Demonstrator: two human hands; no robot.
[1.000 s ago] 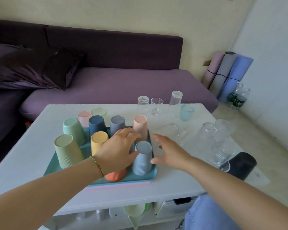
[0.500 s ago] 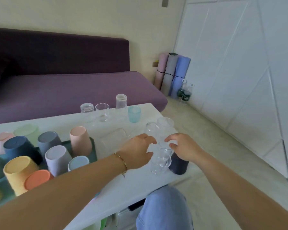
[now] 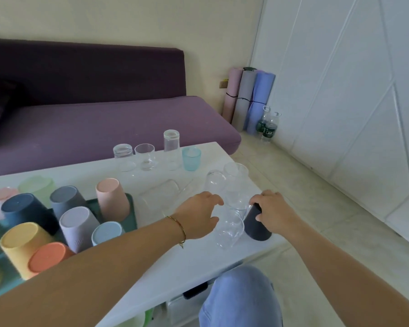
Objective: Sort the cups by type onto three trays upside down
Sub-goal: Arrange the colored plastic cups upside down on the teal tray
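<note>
Several coloured plastic cups (image 3: 77,223) stand upside down on a green tray (image 3: 133,217) at the left of the white table (image 3: 175,263). Several clear glasses (image 3: 230,228) are clustered near the table's right edge, some lying down. My left hand (image 3: 198,217) hovers beside them with its fingers loosely spread, holding nothing. A black cup (image 3: 257,228) stands upside down at the table's edge, and my right hand (image 3: 273,208) curls over its top, thumb on its side. At the back stand three clear glasses (image 3: 145,156) and a light blue glass (image 3: 191,159).
A purple sofa (image 3: 104,128) runs behind the table. Rolled mats (image 3: 248,97) and two bottles (image 3: 267,126) stand in the corner by white wall panels. My knee in jeans (image 3: 241,298) is under the table's front edge, beside a lower shelf.
The view swung right, away from the tray. Both hands left the coloured cups and moved to the clear glasses and the black cup; the right hand has settled on the black cup.
</note>
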